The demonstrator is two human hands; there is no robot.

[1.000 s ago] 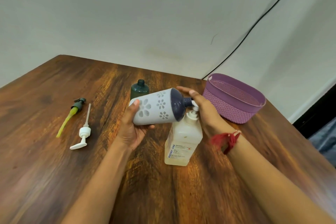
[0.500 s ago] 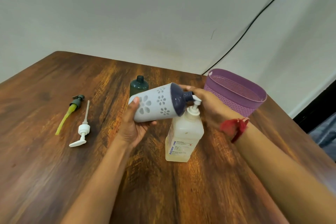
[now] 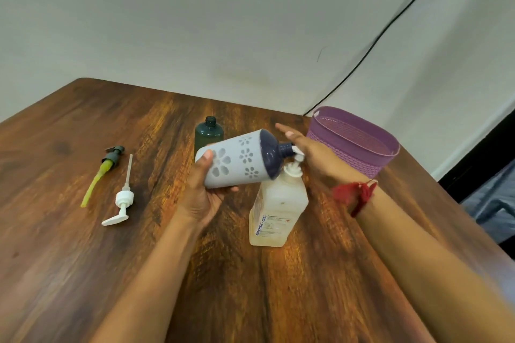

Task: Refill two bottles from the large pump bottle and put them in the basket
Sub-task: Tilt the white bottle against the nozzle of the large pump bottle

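Note:
My left hand [image 3: 201,192] grips a grey flower-patterned bottle [image 3: 237,160] with a dark blue shoulder, tilted on its side so its open neck meets the white pump nozzle of the large translucent pump bottle [image 3: 278,203]. That large bottle stands upright at the table's middle. My right hand [image 3: 309,153] lies on the pump head with straight fingers pointing left. A dark green bottle [image 3: 209,133] without a cap stands just behind the grey one. The purple basket [image 3: 362,156] sits at the right rear, with nothing visible inside.
On the wooden table [image 3: 83,259], two loose pump tops lie at the left: a dark green one with a yellow tube [image 3: 104,172] and a white one [image 3: 124,198]. A black cable [image 3: 376,42] runs down the wall behind the basket. The table's right edge is close to the basket.
The view has shifted slightly. My right hand's fingers have straightened over the pump head. The grey bottle stays at the nozzle in my left hand.

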